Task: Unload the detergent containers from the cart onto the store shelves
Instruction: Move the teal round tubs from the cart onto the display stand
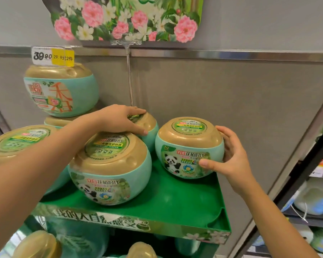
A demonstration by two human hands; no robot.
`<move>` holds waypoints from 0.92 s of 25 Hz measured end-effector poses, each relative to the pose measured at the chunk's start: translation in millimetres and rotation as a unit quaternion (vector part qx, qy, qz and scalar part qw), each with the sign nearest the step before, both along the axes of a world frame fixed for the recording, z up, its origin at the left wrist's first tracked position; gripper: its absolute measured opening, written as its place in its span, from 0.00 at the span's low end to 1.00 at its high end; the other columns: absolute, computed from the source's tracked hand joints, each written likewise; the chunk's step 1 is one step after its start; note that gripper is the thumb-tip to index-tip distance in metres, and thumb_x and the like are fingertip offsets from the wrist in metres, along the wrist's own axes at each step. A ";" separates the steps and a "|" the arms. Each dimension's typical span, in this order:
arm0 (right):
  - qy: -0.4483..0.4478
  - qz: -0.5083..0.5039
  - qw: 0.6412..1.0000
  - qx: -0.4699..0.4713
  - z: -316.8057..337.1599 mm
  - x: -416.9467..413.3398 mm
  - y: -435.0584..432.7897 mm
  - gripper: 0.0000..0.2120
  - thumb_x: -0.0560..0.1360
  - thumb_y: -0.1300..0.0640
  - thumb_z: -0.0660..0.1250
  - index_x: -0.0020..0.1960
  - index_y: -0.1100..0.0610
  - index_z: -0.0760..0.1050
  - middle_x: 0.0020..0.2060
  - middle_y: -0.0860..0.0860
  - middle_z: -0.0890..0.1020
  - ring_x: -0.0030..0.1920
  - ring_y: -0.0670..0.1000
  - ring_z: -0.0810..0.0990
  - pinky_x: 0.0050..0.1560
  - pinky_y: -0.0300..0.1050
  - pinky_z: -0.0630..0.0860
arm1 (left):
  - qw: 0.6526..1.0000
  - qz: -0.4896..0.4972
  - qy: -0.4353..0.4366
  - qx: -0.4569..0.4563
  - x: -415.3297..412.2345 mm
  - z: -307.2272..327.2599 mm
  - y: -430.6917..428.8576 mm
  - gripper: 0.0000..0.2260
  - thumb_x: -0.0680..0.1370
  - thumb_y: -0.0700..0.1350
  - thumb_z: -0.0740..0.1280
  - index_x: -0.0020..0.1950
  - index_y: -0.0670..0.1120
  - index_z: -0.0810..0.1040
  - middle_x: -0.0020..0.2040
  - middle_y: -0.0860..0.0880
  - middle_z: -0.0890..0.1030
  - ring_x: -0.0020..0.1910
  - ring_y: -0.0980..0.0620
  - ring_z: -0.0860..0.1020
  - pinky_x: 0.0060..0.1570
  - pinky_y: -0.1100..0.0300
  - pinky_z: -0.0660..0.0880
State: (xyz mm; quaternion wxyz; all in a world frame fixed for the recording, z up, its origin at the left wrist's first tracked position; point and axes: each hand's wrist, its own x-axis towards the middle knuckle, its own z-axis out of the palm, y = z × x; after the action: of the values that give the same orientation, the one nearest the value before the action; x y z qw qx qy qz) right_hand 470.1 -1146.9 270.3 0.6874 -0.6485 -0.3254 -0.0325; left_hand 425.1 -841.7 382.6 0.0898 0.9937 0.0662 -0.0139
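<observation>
The fingers (225,135) of the right hand (233,159) curl round the side of the right container (186,146), with the thumb laid across its panda label — a full grip. That tub stands upright on the green shelf (175,202), toward its right edge. The left hand (119,119) lies over the gold lid of the rear container (151,127), its fingers and thumb bent round the lid's rim, holding it just behind the front container (108,168). Further left, another container (17,144) stands on the same shelf, and a stacked container (62,90) sits higher, below the price tag (52,56).

The job looks well under way: several tubs are shelved, and the two in hand seem to be getting their final placing. Bare green remains at the front right, so there is likely room for more. The cart is out of view — what is left on it cannot be told.
</observation>
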 end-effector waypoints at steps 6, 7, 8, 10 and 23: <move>-0.052 -0.102 0.992 -0.054 2.9 -0.4 16.8 0.42 0.52 0.43 0.81 0.61 0.34 0.64 0.55 0.29 0.74 0.58 0.36 0.76 0.50 0.31 0.77 | 1.000 0.001 -0.022 0.005 -3.9 -1.8 -4.0 0.37 0.70 0.68 0.67 0.76 0.62 0.58 0.78 0.55 0.60 0.71 0.45 0.68 0.69 0.50 0.63; -0.048 -0.105 0.991 -0.068 4.5 2.3 18.0 0.42 0.52 0.41 0.81 0.60 0.33 0.63 0.54 0.28 0.73 0.57 0.35 0.75 0.50 0.31 0.77 | 1.000 0.002 -0.027 0.005 -4.2 -2.8 -3.8 0.37 0.70 0.68 0.67 0.76 0.62 0.58 0.78 0.55 0.60 0.71 0.45 0.68 0.69 0.50 0.63; -0.044 -0.108 0.990 -0.084 5.3 4.9 18.7 0.42 0.52 0.40 0.80 0.60 0.32 0.62 0.54 0.27 0.73 0.57 0.34 0.75 0.50 0.30 0.77 | 0.999 0.003 -0.031 0.006 -4.1 -3.4 -3.4 0.37 0.70 0.68 0.67 0.76 0.62 0.58 0.78 0.56 0.60 0.71 0.45 0.68 0.69 0.50 0.64; -0.042 -0.119 0.986 -0.111 4.7 9.7 20.2 0.44 0.51 0.38 0.80 0.60 0.34 0.60 0.55 0.28 0.72 0.57 0.31 0.73 0.49 0.29 0.76 | 0.999 0.002 -0.037 0.003 -4.2 -4.2 -2.5 0.37 0.69 0.68 0.66 0.76 0.62 0.59 0.78 0.56 0.60 0.72 0.45 0.67 0.69 0.50 0.64; -0.014 -0.097 0.985 -0.144 -0.2 29.1 15.7 0.46 0.47 0.35 0.81 0.57 0.27 0.57 0.60 0.34 0.70 0.60 0.34 0.73 0.56 0.39 0.75 | 0.995 0.001 -0.080 -0.052 -9.7 -9.0 -3.5 0.34 0.69 0.64 0.71 0.73 0.60 0.65 0.70 0.51 0.72 0.66 0.46 0.72 0.65 0.50 0.68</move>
State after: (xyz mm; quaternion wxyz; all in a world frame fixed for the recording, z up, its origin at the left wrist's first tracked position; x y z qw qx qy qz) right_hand 499.2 -1131.2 270.2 0.5761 -0.7685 -0.2717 -0.0605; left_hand 415.4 -845.2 373.6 0.1467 0.9855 0.0590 0.0620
